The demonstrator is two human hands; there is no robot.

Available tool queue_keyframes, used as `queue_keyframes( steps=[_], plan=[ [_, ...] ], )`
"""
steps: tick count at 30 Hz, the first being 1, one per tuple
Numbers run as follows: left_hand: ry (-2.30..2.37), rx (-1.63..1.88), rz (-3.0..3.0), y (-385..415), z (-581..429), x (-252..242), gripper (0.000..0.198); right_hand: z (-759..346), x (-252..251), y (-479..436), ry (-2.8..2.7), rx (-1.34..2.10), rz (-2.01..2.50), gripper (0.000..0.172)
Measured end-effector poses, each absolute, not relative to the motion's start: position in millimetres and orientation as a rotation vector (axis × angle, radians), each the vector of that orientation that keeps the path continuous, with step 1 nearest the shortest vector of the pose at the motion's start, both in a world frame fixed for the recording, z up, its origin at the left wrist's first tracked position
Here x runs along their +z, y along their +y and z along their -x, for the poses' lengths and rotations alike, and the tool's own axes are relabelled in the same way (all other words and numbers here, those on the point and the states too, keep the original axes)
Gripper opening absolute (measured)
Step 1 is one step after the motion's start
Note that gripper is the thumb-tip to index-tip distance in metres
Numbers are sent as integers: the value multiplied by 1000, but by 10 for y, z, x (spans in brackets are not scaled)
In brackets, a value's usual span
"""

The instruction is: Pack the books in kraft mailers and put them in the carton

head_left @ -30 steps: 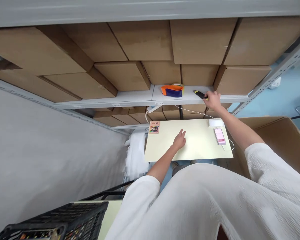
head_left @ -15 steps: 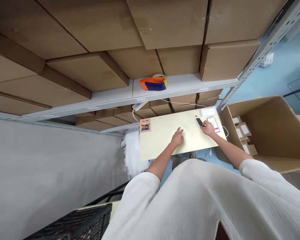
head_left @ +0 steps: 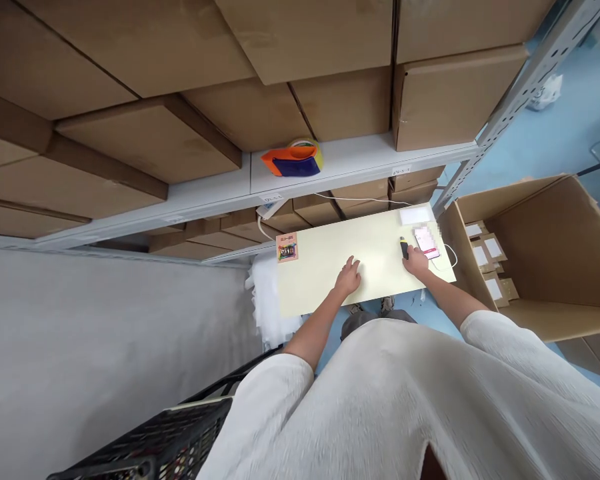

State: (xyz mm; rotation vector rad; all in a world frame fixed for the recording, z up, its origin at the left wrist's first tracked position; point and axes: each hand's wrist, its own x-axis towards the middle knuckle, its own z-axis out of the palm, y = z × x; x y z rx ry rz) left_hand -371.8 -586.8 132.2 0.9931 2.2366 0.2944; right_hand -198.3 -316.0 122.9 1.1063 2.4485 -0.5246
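My right hand point(head_left: 417, 263) is closed around a black-and-yellow utility knife point(head_left: 404, 248), whose front end sticks out past my fingers. Just beyond that hand lies a phone point(head_left: 427, 243) with a lit white and pink screen. My left hand point(head_left: 349, 277) is open, fingers apart, over the middle of the pale yellow tabletop point(head_left: 320, 267) and holding nothing. At the table's left end is a small pink packet point(head_left: 287, 247) with a dark, colourful picture. A white stack, perhaps paper labels point(head_left: 415, 215), rests at the far right corner.
Cardboard boxes point(head_left: 300, 40) fill the metal shelf point(head_left: 350, 152) ahead, where an orange-and-blue tape dispenser point(head_left: 293, 162) lies. A big open carton point(head_left: 555, 247) with small labelled boxes stands right. White wrapping material point(head_left: 270, 300) hangs left of the table; a black crate point(head_left: 180, 440) is lower left.
My right hand has drawn slightly back toward me, and the utility knife now points more straight away from me. My left hand stays open over the table. The view has shifted slightly.
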Motion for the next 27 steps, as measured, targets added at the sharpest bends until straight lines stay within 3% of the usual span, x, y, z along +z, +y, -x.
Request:
queue_keyframes(
  steps=[5,12,21,27],
  plan=[
    [2248,294,-962,-5958,3727,1303,64,1972,1187,-3180,2452,-426,-1035,44],
    [2281,309,-938,-6083,3855,1332,62,2125,1450,-3214,2646,-401,-1010,38],
    [2326,445,-960,-6257,4159,1478,61,3650,2716,-3415,3407,-639,-514,47],
    [2346,511,-944,-6577,4404,1650,60,4754,3647,-3631,3471,-461,-255,66]
  ],
)
